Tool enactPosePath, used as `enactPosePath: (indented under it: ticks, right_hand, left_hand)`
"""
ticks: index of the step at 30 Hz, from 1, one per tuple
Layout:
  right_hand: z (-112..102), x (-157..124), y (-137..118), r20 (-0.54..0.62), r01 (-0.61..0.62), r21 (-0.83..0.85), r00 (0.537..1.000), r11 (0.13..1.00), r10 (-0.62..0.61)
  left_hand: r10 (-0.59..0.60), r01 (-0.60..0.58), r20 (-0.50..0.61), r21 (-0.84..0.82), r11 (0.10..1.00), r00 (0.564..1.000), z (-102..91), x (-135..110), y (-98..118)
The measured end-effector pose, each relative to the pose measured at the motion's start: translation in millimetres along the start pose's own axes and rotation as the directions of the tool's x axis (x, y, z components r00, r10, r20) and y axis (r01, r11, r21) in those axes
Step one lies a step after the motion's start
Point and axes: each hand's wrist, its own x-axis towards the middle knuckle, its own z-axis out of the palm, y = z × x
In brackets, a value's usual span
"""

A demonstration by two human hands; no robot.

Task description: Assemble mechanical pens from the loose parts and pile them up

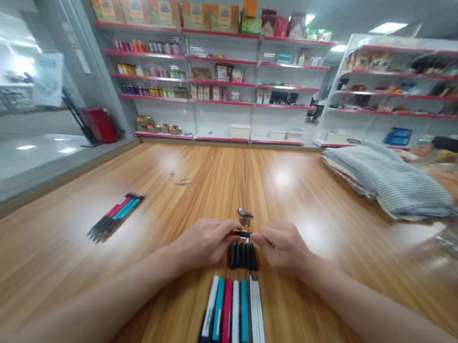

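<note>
Both hands meet over the middle of the table, fingers closed on a pen part [242, 233] with a black middle and a reddish end at the left. My left hand [207, 239] pinches the reddish end; my right hand [282, 245] grips the other end, mostly hidden by its fingers. Just below them lies a row of short black pen pieces [243, 256]. Nearer me are white, blue and pink pen barrels [227, 310] side by side, with thin white refills [257, 324] along their right. Small dark metallic parts [245, 213] sit beyond the hands.
A bundle of pink, blue and black pens [116, 217] lies on the left of the wooden table [192, 211]. A thin ring-like item [183, 181] is farther back. Folded striped cloth [392, 178] is piled at the right. Stocked shelves [220, 101] stand behind the table.
</note>
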Motion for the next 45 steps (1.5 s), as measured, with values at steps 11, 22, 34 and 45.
enactPosePath:
  ticks: [11,22,34,45]
  right_hand:
    - [0,-3,1,0.022,-0.002,0.019,1.0,1.0,0.001]
    - [-1,-3,0,0.057,0.024,0.055,0.998,0.998,-0.027]
    - [0,-4,0,0.117,0.003,0.082,0.993,0.997,-0.013]
    - [-3,-2,-7,0.08,0.003,0.096,0.997,0.995,-0.011]
  left_hand:
    - [-0.011,0.011,-0.025,0.015,1.0,1.0,-1.8,2,3]
    - [0.021,-0.021,-0.005,0.007,1.0,1.0,-2.7,0,4]
    - [0.029,-0.03,0.035,0.024,0.999,0.999,-4.0,0,10]
    - [0.093,-0.091,-0.003,0.146,0.985,0.996,-6.1,4,14]
